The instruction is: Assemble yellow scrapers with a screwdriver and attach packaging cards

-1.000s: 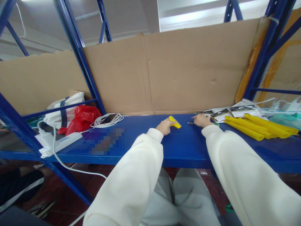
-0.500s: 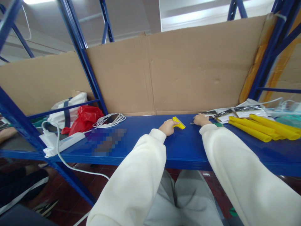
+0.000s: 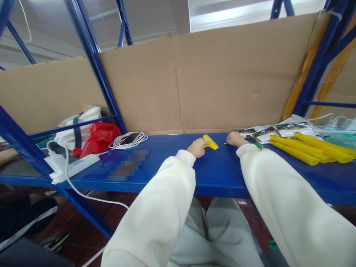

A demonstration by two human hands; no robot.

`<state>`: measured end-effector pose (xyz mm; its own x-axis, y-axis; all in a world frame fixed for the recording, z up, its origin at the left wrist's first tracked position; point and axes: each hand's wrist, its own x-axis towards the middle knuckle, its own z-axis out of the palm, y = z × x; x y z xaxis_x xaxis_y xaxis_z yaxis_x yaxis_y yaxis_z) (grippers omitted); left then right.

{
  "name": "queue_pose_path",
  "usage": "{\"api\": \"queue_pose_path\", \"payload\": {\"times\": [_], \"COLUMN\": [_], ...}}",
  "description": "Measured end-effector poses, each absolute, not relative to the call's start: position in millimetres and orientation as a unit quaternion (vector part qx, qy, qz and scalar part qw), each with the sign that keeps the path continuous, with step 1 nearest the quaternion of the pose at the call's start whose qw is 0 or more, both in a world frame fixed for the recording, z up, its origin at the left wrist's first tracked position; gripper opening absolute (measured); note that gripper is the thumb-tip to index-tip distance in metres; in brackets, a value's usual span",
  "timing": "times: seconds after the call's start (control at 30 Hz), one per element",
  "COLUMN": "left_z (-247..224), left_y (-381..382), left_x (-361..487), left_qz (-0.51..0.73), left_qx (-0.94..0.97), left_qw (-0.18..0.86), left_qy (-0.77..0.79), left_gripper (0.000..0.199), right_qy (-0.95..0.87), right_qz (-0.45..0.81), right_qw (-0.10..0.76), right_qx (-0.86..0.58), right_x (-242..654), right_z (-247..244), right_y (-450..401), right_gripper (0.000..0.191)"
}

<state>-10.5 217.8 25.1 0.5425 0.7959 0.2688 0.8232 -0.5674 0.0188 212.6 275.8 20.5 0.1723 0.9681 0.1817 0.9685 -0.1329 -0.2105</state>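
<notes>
My left hand (image 3: 196, 148) is closed around the handle of a yellow scraper (image 3: 210, 143), its wide blade end pointing right and held just over or on the blue shelf. To the right, my right hand (image 3: 236, 139) is curled over a screwdriver (image 3: 259, 145) with a green handle. Its thin metal tip pokes out left of the fingers, while the middle is hidden under the hand and cuff. Behind that hand lie flat black-and-white packets (image 3: 265, 133), and several yellow tubes (image 3: 306, 148) rest to its right.
A cardboard panel (image 3: 222, 81) stands along the back of the blue shelf (image 3: 167, 178). On the left are a coiled white cable (image 3: 129, 140), a red plastic bag (image 3: 102, 137), a white power strip (image 3: 80, 167) and a blue upright post (image 3: 97, 70). Another person's arm (image 3: 7, 154) shows at far left.
My right hand has curled in more tightly over the screwdriver. My left hand keeps hold of the scraper with little movement. The whole view has shifted slightly.
</notes>
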Motion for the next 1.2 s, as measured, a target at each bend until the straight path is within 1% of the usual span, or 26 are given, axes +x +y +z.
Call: {"api": "queue_pose_path", "payload": {"times": [0.13,0.2,0.27,0.33,0.43,0.5,0.6,0.73,1.2], "left_z": [24,24,25,26,27,28,29,30,29], "left_y": [218,218,217,215,214,213,212,212,211], "left_x": [-11,-11,-11,-11,-10,-11,-11,-12,-12], "left_qz": [-0.124,-0.128,-0.134,-0.143,-0.158,-0.172,-0.186,-0.187,-0.171], "left_qx": [-0.877,-0.876,-0.875,-0.872,-0.864,-0.854,-0.843,-0.840,-0.846], "left_qw": [0.052,0.053,0.055,0.056,0.060,0.063,0.066,0.064,0.073], "left_qy": [-0.461,-0.461,-0.462,-0.464,-0.474,-0.487,-0.501,-0.505,-0.500], "left_gripper": [0.056,0.056,0.056,0.055,0.056,0.057,0.058,0.060,0.060], "right_qy": [-0.626,-0.624,-0.623,-0.635,-0.660,-0.669,-0.695,-0.719,-0.735], "right_qz": [0.053,0.060,0.065,0.095,0.192,0.249,0.294,0.297,0.252], "right_qw": [0.152,0.159,0.184,0.239,0.350,0.389,0.404,0.411,0.402], "right_qx": [-0.763,-0.762,-0.757,-0.729,-0.637,-0.582,-0.517,-0.476,-0.484], "right_x": [211,211,210,208,199,191,178,168,157], "right_z": [22,22,23,26,31,35,38,36,35], "right_y": [278,278,276,272,263,255,246,241,235], "right_gripper": [0.021,0.018,0.016,0.015,0.015,0.013,0.008,0.005,0.013]}}
